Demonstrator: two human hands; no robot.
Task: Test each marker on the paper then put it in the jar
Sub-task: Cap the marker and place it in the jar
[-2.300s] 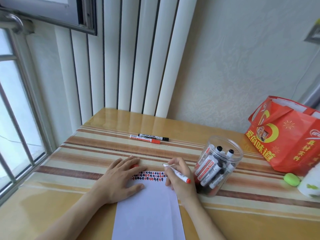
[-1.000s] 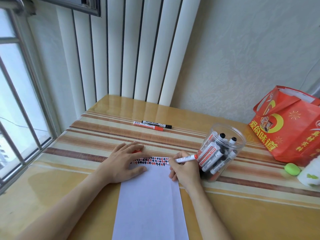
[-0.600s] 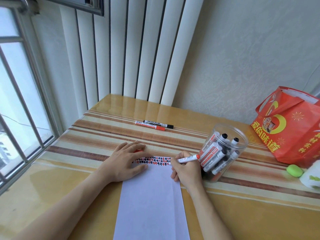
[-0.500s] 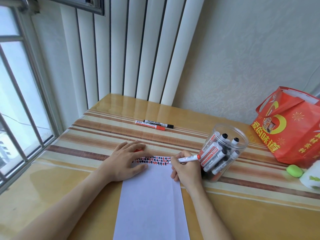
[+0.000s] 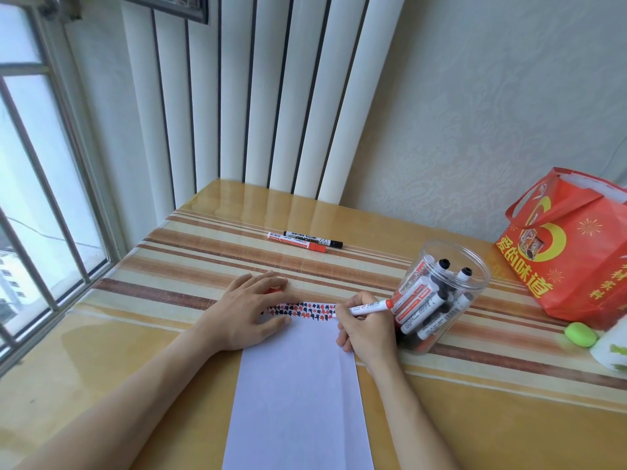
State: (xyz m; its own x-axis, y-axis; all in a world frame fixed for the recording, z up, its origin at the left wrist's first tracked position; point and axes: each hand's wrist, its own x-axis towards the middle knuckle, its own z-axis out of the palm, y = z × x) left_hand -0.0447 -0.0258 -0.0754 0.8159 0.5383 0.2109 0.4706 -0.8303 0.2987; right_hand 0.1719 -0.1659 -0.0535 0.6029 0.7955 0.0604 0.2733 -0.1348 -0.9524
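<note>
Right hand (image 5: 368,329) holds a red marker (image 5: 368,307) in a pinching grip, tip on the paper (image 5: 298,385); left hand (image 5: 252,312) lies flat on it, fingers straight, beside the jar (image 5: 441,293).

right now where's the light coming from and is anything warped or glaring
Head view: daylight enters from the window on the left; the glossy table mirrors the radiator at its far edge; wide-angle distortion bows the radiator columns and window bars; the paper and both hands stay sharp.

Marker (image 5: 368,307) tip hidden behind the right hand (image 5: 368,329), paper (image 5: 298,395) cut off by the lower edge, white cup (image 5: 612,349) cropped at right.
</note>
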